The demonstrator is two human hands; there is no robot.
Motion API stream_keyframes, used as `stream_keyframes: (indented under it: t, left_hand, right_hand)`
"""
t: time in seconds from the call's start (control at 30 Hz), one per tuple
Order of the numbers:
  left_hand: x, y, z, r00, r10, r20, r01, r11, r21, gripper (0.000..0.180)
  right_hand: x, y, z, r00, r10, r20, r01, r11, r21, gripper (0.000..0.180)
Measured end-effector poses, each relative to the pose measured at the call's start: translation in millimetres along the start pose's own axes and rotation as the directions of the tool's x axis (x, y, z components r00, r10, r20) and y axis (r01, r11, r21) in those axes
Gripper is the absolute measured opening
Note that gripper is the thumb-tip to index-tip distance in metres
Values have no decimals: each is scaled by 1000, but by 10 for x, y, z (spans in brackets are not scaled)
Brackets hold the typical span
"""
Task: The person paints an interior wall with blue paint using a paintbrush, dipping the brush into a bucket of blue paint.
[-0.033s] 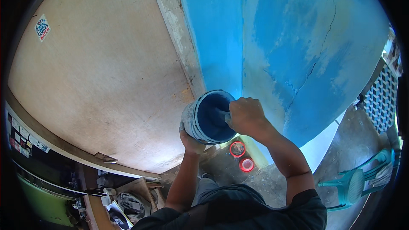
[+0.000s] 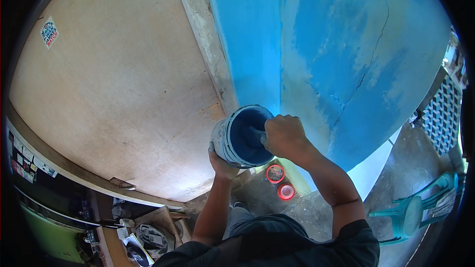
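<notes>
Fingers of the right hand (image 2: 284, 136) curl closed around a handle dipped into the paint bucket (image 2: 241, 137), its working end hidden in the dark blue paint. Left hand (image 2: 222, 164) cups the bucket from beneath, fingers mostly concealed. It is held before the blue wall (image 2: 336, 54), above two red lids (image 2: 280, 183) on the floor.

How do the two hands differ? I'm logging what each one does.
The left hand grips the paint can from beneath, palm up; the right hand comes from above, closed on a handle that reaches into the can. The left hand is mostly hidden behind the can; the right hand shows fully. Both are bare.
</notes>
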State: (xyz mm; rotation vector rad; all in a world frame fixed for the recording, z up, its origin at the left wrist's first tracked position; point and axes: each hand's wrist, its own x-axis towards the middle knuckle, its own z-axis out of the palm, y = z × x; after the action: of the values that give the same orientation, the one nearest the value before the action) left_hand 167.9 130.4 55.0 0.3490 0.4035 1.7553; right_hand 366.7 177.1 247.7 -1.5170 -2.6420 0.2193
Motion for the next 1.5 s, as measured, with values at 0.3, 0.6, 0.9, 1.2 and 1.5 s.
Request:
stream_keyframes:
  t: [0.3,0.6,0.9,1.2,1.5]
  left_hand:
    - [-28,-132,105,998,-57,20,58,997,-44,72]
    - [-46,-167,65,963,-212,167,246,945,-215,70]
    - [13,-233,134,946,-251,205,298,923,-243,74]
    - [11,-128,197,949,-225,219,272,938,-213,76]
    - [-12,117,237,999,19,31,-20,999,39,83]
  right_hand:
    - [-145,1131,536,748,-197,-634,377,912,162,48]
    - [-166,957,589,979,93,181,-203,391,898,50]
    - [-131,896,161,963,-31,268,-235,390,890,55]
    - [374,786,326,910,296,-291,208,283,936,37]
    - [1278,758,1146,468,348,-812,79,899,431,23]
